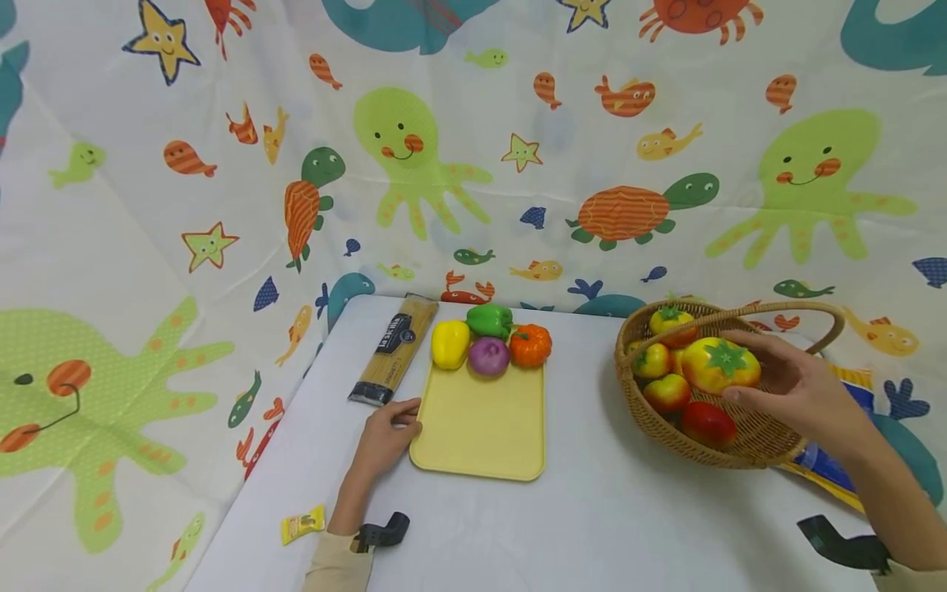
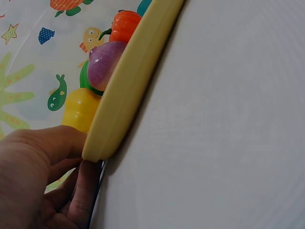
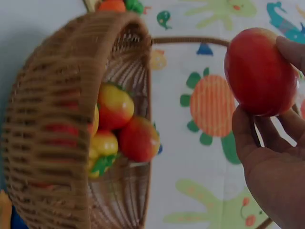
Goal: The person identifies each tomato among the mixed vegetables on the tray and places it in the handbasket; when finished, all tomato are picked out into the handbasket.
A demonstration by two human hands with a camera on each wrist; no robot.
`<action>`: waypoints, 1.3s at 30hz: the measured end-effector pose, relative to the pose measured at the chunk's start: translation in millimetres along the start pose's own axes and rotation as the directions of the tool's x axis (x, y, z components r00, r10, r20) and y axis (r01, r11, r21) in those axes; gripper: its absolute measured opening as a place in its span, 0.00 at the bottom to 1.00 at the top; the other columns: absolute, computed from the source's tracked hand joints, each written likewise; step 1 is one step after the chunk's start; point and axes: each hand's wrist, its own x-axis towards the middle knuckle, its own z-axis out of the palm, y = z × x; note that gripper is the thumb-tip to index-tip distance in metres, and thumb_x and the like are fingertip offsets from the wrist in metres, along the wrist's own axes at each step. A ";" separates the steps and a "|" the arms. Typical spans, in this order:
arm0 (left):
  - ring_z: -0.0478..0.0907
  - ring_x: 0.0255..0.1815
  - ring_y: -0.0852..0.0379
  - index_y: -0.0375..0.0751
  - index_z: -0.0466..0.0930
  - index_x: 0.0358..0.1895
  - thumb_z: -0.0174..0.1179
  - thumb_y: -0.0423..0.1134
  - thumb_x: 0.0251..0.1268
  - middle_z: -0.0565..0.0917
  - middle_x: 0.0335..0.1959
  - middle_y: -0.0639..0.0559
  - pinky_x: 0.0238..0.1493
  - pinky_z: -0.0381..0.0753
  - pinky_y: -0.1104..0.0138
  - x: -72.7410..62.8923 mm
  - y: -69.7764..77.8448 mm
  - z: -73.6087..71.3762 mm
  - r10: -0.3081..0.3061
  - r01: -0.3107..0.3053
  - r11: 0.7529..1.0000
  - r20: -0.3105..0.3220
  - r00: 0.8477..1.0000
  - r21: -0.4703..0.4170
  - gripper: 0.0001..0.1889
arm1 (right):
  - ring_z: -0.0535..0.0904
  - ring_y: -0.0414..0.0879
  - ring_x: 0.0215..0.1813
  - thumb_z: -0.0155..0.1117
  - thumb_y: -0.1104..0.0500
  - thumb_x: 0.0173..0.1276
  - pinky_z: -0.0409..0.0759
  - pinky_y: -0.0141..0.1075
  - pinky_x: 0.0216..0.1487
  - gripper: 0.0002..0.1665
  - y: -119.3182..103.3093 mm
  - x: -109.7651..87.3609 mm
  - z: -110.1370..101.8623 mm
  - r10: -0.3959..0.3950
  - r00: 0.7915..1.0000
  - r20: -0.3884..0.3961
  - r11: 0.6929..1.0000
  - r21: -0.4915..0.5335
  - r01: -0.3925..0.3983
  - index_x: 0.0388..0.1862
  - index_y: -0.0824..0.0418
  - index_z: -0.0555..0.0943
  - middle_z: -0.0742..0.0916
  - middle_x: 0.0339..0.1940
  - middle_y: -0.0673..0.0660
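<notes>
My left hand (image 1: 388,436) pinches the left edge of a pale yellow tray (image 1: 481,432), thumb and fingers on either side of its rim (image 2: 121,100). Along the tray's far end sit a yellow bell pepper (image 1: 450,344), a green bell pepper (image 1: 489,321), a purple onion (image 1: 488,358) and an orange pumpkin (image 1: 531,346). Above the wicker basket (image 1: 769,440), my right hand (image 1: 802,386) grips a yellow-and-red toy persimmon (image 1: 713,367) with a green star-shaped top. It looks red and held clear of the basket in the right wrist view (image 3: 261,71).
Several yellow-red fruits (image 1: 667,393) and a red mango-like fruit (image 1: 708,424) lie in the basket, whose handle (image 1: 821,308) arches over it. A spaghetti pack (image 1: 395,345) lies left of the tray. Nearer are a small yellow packet (image 1: 302,524) and, right, a blue-and-yellow bag (image 1: 829,469).
</notes>
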 end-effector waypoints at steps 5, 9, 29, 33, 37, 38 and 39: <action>0.80 0.43 0.55 0.37 0.80 0.60 0.65 0.31 0.60 0.84 0.46 0.51 0.41 0.82 0.67 2.1 0.9 -0.9 0.001 -0.001 1.000 0.002 1.000 0.003 0.22 | 0.75 0.28 0.52 0.69 0.62 0.67 0.77 0.21 0.45 0.38 16.9 12.8 -15.4 0.048 0.998 -0.048 0.996 -0.071 -0.051 0.74 0.57 0.67 0.74 0.60 0.46; 0.80 0.44 0.56 0.38 0.80 0.60 0.66 0.31 0.60 0.84 0.46 0.50 0.42 0.82 0.67 1.7 1.9 -1.1 -0.007 0.007 1.000 0.006 1.000 0.002 0.22 | 0.72 0.28 0.53 0.68 0.55 0.68 0.77 0.20 0.42 0.39 29.9 27.0 -25.3 0.119 0.991 -0.066 0.985 -0.118 -0.126 0.74 0.60 0.64 0.74 0.60 0.51; 0.80 0.44 0.57 0.41 0.81 0.60 0.66 0.33 0.61 0.84 0.46 0.52 0.42 0.82 0.66 0.1 -1.5 -0.7 -0.022 0.022 1.000 0.000 1.000 0.022 0.22 | 0.74 0.33 0.38 0.66 0.52 0.70 0.77 0.26 0.33 0.38 81.6 87.3 -40.4 0.159 0.982 -0.105 0.983 -0.081 -0.168 0.72 0.68 0.63 0.78 0.48 0.53; 0.80 0.43 0.57 0.41 0.81 0.60 0.66 0.33 0.60 0.84 0.46 0.52 0.42 0.82 0.66 -1.6 -2.6 1.0 -0.031 0.031 0.999 0.002 1.000 0.017 0.22 | 0.74 0.36 0.44 0.65 0.51 0.70 0.74 0.21 0.36 0.42 92.1 89.3 -35.4 0.179 0.979 -0.093 0.973 -0.131 -0.190 0.72 0.73 0.61 0.74 0.58 0.70; 0.80 0.43 0.57 0.41 0.81 0.60 0.66 0.33 0.60 0.84 0.46 0.52 0.41 0.82 0.67 -1.6 -2.9 1.2 -0.024 0.024 1.000 0.002 1.000 0.018 0.22 | 0.72 0.55 0.55 0.65 0.47 0.69 0.71 0.22 0.40 0.46 95.7 88.6 -32.1 0.254 0.963 -0.086 0.949 -0.172 -0.266 0.75 0.71 0.60 0.72 0.62 0.76; 0.80 0.43 0.57 0.41 0.81 0.60 0.66 0.33 0.60 0.84 0.45 0.52 0.41 0.82 0.67 -1.5 -2.7 0.9 -0.023 0.023 1.000 0.001 1.000 0.016 0.22 | 0.71 0.60 0.57 0.65 0.47 0.69 0.71 0.25 0.43 0.46 95.5 88.5 -31.7 0.260 0.962 -0.084 0.945 -0.181 -0.272 0.75 0.72 0.59 0.72 0.63 0.77; 0.80 0.43 0.57 0.41 0.81 0.60 0.66 0.33 0.60 0.84 0.45 0.52 0.40 0.82 0.67 -1.3 -2.7 0.7 -0.021 0.021 1.000 -0.001 1.000 0.016 0.22 | 0.70 0.63 0.58 0.65 0.46 0.70 0.72 0.30 0.46 0.46 94.8 88.4 -31.4 0.266 0.961 -0.081 0.943 -0.183 -0.276 0.74 0.72 0.60 0.71 0.63 0.77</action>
